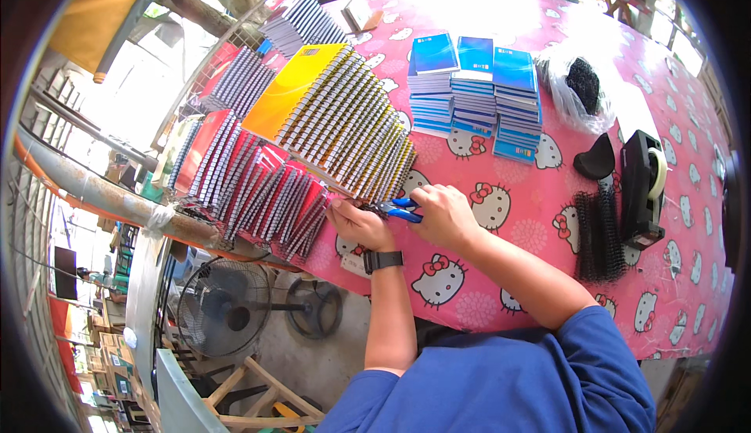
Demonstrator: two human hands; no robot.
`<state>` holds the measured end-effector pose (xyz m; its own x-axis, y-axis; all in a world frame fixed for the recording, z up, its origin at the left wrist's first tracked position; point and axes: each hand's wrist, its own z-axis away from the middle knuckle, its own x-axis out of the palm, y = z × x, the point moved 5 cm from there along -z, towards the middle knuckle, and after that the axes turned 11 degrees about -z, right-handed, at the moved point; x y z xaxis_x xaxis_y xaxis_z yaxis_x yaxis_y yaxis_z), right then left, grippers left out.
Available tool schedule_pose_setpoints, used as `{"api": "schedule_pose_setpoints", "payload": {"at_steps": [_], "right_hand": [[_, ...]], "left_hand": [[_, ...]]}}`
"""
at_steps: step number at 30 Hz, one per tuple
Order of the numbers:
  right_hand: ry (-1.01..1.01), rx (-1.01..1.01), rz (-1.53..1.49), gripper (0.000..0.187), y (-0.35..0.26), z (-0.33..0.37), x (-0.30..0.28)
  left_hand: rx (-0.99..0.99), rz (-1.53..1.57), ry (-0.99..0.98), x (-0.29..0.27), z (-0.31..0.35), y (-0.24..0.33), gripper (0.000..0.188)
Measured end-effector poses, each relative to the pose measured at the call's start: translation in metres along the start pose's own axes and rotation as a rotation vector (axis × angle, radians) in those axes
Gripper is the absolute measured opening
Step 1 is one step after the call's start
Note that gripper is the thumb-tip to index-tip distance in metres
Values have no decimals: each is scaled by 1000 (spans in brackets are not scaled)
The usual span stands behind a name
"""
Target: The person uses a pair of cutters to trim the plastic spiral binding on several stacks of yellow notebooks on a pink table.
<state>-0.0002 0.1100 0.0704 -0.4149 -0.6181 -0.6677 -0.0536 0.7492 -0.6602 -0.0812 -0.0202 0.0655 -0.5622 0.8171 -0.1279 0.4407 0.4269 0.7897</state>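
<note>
Just beyond the left grip [358,225], notice stacked yellow wire-bound notebooks [339,122]: probably heavy together, slick-covered, easily bent at the coils, best held by the cover edges. Has right grip [446,215] closed around blue-handled pliers [404,215]; left curled, cannot tell on what. Holds right elbow bent outward, left forearm stretched forward.

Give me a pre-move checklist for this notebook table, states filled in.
1. Pliers held by their blue handles in the right hand: ok.
2. Left hand at the near end of the yellow notebooks: ok.
3. Plier tips gripping wire: cannot tell, too small.
4. Red notebooks squared up: not ok, they lean unevenly.
5. Blue notebooks clear of both hands: ok, stacked farther back.
6. Tape dispenser clear of both hands: ok, off to the right.
</note>
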Motion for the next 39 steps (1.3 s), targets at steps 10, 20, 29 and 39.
{"api": "schedule_pose_setpoints", "payload": {"at_steps": [10, 20, 29, 39], "right_hand": [[148, -121, 115, 30, 3, 2, -15], [-57, 102, -22, 26, 15, 3, -7], [-59, 38, 43, 29, 11, 2, -3], [38, 144, 271, 47, 40, 23, -28]], "left_hand": [[-140, 49, -33, -1, -1, -1, 57], [-161, 114, 5, 2, 1, -18, 50], [-174, 64, 8, 0, 1, -21, 51], [-922, 541, -4, -23, -8, -17, 44]]}}
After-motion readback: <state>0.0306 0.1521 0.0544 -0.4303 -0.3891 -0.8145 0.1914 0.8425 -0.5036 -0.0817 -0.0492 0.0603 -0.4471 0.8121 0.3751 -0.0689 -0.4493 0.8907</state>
